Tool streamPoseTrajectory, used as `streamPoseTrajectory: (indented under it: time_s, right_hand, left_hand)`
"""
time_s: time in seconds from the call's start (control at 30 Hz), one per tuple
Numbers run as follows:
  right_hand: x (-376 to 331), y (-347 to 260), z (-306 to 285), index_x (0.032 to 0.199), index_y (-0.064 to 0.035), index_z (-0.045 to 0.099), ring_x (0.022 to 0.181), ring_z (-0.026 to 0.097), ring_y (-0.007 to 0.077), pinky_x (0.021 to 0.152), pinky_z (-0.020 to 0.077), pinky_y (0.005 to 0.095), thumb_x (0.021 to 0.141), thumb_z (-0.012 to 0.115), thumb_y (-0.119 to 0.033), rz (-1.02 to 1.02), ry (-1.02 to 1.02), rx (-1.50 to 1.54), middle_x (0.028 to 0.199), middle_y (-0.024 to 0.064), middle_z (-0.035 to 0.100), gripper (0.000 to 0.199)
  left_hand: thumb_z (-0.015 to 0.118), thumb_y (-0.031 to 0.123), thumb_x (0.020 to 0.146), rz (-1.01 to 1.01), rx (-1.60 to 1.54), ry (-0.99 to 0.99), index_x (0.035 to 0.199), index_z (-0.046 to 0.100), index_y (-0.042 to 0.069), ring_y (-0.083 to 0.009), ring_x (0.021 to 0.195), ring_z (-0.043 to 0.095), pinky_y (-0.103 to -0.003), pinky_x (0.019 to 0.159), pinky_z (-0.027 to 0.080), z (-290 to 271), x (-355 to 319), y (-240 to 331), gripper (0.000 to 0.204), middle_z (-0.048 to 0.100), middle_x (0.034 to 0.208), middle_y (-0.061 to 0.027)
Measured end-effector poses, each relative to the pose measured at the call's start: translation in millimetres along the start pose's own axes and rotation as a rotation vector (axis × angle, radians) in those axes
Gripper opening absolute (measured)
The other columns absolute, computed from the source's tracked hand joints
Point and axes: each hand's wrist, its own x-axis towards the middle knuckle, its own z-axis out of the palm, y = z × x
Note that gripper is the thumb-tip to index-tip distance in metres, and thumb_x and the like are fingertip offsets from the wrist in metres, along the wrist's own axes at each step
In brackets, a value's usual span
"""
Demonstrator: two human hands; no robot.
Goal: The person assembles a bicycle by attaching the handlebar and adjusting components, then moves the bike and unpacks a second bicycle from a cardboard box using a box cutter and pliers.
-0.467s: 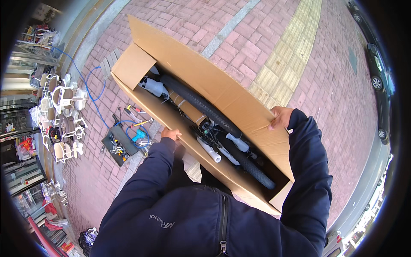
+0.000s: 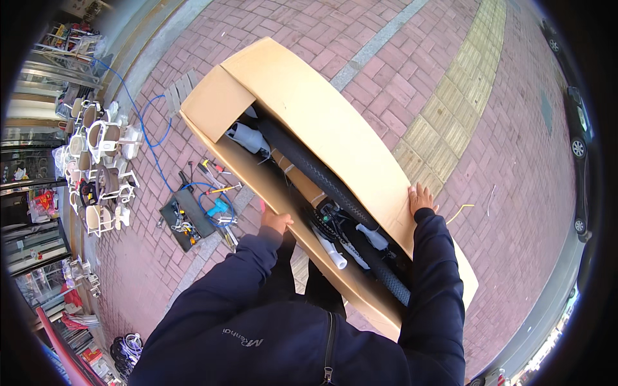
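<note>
A long open cardboard box (image 2: 257,184) stands slantwise in front of me. My left hand (image 2: 277,220) is closed over its near top edge. On the far long flap (image 2: 309,106), which leans outward, my right hand (image 2: 422,198) rests with its fingers spread. Inside the box lies a partly packed bicycle: a black knobby tyre (image 2: 315,168), a tube wrapped in cardboard (image 2: 297,177), and a chainring with chain (image 2: 331,219). White padding (image 2: 248,138) wraps other parts. A short end flap (image 2: 219,106) is folded at the far left end. My right sleeve hides the box's right end.
An open toolbox (image 2: 187,219), a teal power tool (image 2: 219,207) and several hand tools lie on the brick paving to the left, with a blue hose (image 2: 145,132). Stacked chairs (image 2: 100,145) stand by a shopfront. Parked cars (image 2: 578,122) line the far right.
The far flap has tipped outward. My right hand has gone from gripping its edge to lying spread on it. My left hand still holds the near edge.
</note>
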Motion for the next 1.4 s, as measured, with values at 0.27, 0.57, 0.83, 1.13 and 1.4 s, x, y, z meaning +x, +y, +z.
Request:
streamPoseTrajectory:
  time_s: [0.27,0.57,0.83,1.13,1.4]
  right_hand:
    - [17,12,72,0.149,-0.0153,0.039,0.142,0.029,0.0429,0.115,0.0222,0.0569,0.098,0.031,-0.062,0.031,-0.355,-0.007,0.154,0.0217,0.034,0.070]
    - [-172,-91,-16,0.141,0.0017,0.044,0.140,0.034,0.0432,0.115,0.0276,0.0465,0.084,0.069,-0.018,-0.486,0.457,0.166,0.152,0.0287,0.033,0.065]
    - [-306,-139,74,0.122,-0.0031,0.059,0.109,0.062,0.0375,0.092,0.0498,0.0433,0.078,0.075,-0.045,-0.346,-0.103,0.164,0.117,0.0199,0.065,0.062]
    - [-313,-144,78,0.119,-0.0068,0.062,0.100,0.066,0.0347,0.084,0.0522,0.0428,0.076,0.074,-0.050,-0.270,-0.039,0.130,0.108,0.0164,0.068,0.062]
    - [-315,-150,75,0.115,-0.0100,0.062,0.091,0.066,0.0332,0.075,0.0532,0.0446,0.078,0.072,-0.050,-0.273,-0.011,0.101,0.101,0.0126,0.068,0.056]
  left_hand:
    - [0.070,0.010,0.063,0.119,0.160,-0.016,0.090,0.062,-0.002,-0.0296,0.076,0.066,-0.036,0.073,0.053,10,-1,-15,0.031,0.068,0.084,-0.0165]
    - [0.075,0.022,0.072,0.264,0.761,0.130,0.150,0.013,-0.007,-0.0459,0.145,0.015,-0.047,0.118,0.017,-3,-58,66,0.104,0.015,0.153,-0.0362]
    - [0.069,0.023,0.078,0.411,1.286,-0.034,0.151,0.023,-0.002,-0.0446,0.147,0.016,-0.050,0.119,0.018,0,95,168,0.090,0.016,0.156,-0.0308]
    - [0.074,0.024,0.075,0.997,1.308,0.751,0.155,0.010,0.002,-0.0404,0.149,0.012,-0.061,0.117,0.009,-106,128,315,0.105,0.013,0.162,-0.0206]
    - [0.065,0.048,0.085,0.564,1.390,0.325,0.135,0.051,-0.001,-0.0388,0.123,0.052,-0.044,0.105,0.039,-174,271,344,0.071,0.054,0.133,-0.0253]
